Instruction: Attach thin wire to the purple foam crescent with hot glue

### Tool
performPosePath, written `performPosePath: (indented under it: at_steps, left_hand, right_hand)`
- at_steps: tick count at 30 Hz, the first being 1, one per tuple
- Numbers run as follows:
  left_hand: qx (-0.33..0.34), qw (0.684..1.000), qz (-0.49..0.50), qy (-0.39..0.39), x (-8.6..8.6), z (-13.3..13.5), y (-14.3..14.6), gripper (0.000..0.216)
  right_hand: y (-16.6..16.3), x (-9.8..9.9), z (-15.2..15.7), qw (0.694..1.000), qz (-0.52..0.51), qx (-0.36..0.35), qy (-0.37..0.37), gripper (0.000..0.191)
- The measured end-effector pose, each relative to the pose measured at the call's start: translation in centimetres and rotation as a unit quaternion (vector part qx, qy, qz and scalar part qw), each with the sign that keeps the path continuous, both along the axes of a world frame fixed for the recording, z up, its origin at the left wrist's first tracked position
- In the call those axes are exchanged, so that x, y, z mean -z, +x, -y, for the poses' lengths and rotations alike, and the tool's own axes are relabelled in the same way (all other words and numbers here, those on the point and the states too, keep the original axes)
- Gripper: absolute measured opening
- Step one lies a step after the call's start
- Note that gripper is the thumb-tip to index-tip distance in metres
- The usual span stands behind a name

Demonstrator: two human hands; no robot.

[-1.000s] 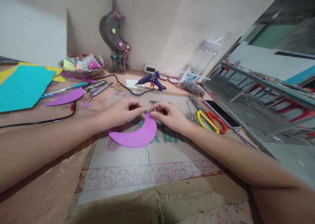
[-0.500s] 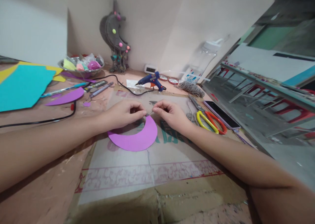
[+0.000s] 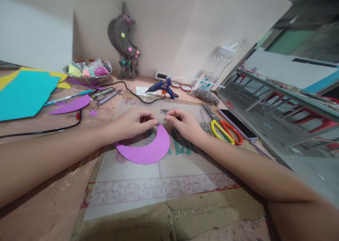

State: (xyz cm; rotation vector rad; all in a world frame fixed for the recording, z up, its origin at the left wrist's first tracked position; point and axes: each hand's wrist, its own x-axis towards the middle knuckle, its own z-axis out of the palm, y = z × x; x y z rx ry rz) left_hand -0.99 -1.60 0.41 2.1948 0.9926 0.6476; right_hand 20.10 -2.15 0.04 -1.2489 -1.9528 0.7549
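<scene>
A purple crescent cut from paper or foam sheet (image 3: 148, 153) lies on the covered cardboard mat (image 3: 127, 191), its opening toward the top. My left hand (image 3: 139, 121) reaches over the crescent's inner gap, with thumb and fingers pinched at its upper right tip. Close beside it, my right hand (image 3: 181, 122) is also pinched, its fingertips just right of that tip. Whatever lies between those right fingertips is too small to make out. Behind the right fingers shows the metal tip of a small tool (image 3: 164, 111). Loose grey yarn (image 3: 204, 122) lies right of my right hand.
Beyond the mat sit a blue glue gun (image 3: 162, 88), a grey yarn bundle (image 3: 206, 97) and a bottle (image 3: 215, 68). Scissors (image 3: 226, 131) and a phone (image 3: 238, 123) lie right. Leftward are a turquoise sheet (image 3: 26, 94), pens, a bowl (image 3: 87, 79) and a black cord (image 3: 39, 132).
Both hands stay pinched at the crescent's tip, almost still. The view has shifted very slightly.
</scene>
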Motion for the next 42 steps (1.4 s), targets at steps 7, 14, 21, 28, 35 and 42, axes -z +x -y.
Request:
performPosePath:
  at_steps: [7, 14, 21, 28, 35, 42]
  left_hand:
    - [-0.004, 1.000, 0.007, -0.003, -0.2, 0.2, 0.1, 0.025]
    - [-0.007, 1.000, 0.013, -0.015, -0.1, 0.1, 0.1, 0.027]
    - [-0.005, 0.998, 0.021, -0.051, 0.1, 0.0, 0.0, 0.028]
    - [-0.007, 0.999, 0.022, -0.040, 0.0, 0.1, 0.0, 0.027]
    - [-0.013, 0.999, 0.010, -0.031, 0.0, 0.0, 0.0, 0.029]
    - [-0.033, 0.999, 0.010, -0.032, -0.1, 0.1, 0.0, 0.031]
  right_hand:
    - [0.2, -0.2, -0.1, 0.999, 0.017, -0.047, -0.016, 0.037]
    - [0.6, -0.4, -0.4, 0.993, 0.077, -0.084, -0.008, 0.025]
    - [0.7, 0.2, -0.7, 0.994, 0.080, -0.078, -0.012, 0.018]
    - [0.4, 0.4, -0.7, 0.992, 0.118, -0.036, 0.037, 0.009]
    - [0.6, 0.9, -1.1, 0.990, 0.130, -0.014, 0.056, 0.027]
    - [0.8, 0.6, -0.6, 0.990, 0.010, -0.010, 0.141, 0.030]
